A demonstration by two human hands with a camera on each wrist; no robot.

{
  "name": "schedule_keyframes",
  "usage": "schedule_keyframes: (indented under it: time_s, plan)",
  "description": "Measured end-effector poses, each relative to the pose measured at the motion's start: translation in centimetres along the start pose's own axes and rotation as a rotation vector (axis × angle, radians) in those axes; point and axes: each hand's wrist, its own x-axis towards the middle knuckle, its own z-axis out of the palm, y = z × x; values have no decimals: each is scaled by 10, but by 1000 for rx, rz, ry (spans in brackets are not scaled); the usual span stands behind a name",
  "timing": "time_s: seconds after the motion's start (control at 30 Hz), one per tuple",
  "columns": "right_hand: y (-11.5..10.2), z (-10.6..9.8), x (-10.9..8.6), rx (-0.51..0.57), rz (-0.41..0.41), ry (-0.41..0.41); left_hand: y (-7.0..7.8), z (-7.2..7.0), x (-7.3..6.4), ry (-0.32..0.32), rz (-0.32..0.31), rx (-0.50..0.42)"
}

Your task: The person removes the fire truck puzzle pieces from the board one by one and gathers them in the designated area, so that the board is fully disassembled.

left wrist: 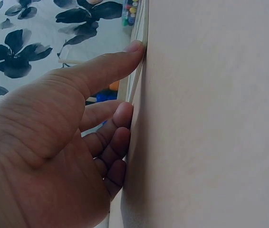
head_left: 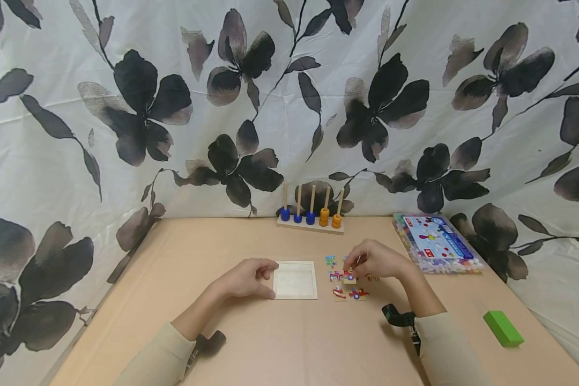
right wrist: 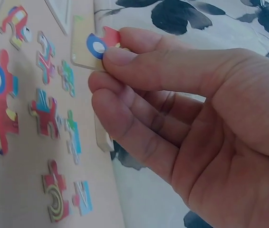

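A shallow wooden puzzle tray point(head_left: 295, 281) with a raised rim lies flat on the table, its inside bare. My left hand point(head_left: 248, 277) holds the tray's left side, thumb at the near corner and index finger at the far one. In the left wrist view, the other fingers point(left wrist: 117, 145) are curled beside the edge. My right hand point(head_left: 380, 261) pinches a jigsaw piece point(right wrist: 94, 50) between thumb and fingertips; it shows a blue wheel, some red and a pale yellow corner. Several loose jigsaw pieces point(right wrist: 45, 116) lie below and around that hand, right of the tray.
At the back stands a peg rack point(head_left: 310, 227) with blue and orange rings on upright sticks. A clear box of colourful parts with a printed cover point(head_left: 434, 236) lies at the back right. Nearer on the right is a green block point(head_left: 504, 328). A flowered cloth point(head_left: 299, 118) hangs behind the table.
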Motion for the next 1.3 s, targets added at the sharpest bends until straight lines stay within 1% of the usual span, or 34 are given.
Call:
schedule_keyframes:
  time_s: [0.23, 0.4, 0.57, 0.8, 0.97, 1.1, 1.3]
  plan:
    - [7, -7, -9, 27, 9, -9, 0, 0, 1, 0, -1, 15]
    - [12, -11, -14, 43, 39, -28, -1, 0, 1, -1, 9, 17]
    - [15, -13, -18, 28, 71, -39, -1, 1, 0, 0, 11, 18]
    - [15, -16, -23, 14, 109, -31, -2, 1, 1, 2, 4, 19]
    - [17, -18, -26, 30, 127, -38, -3, 1, 1, 4, 3, 34]
    - [20, -19, -29, 45, 141, -49, -3, 1, 1, 6, 7, 25]
    - [24, -20, -30, 52, 184, -64, -2, 1, 1, 7, 10, 32]
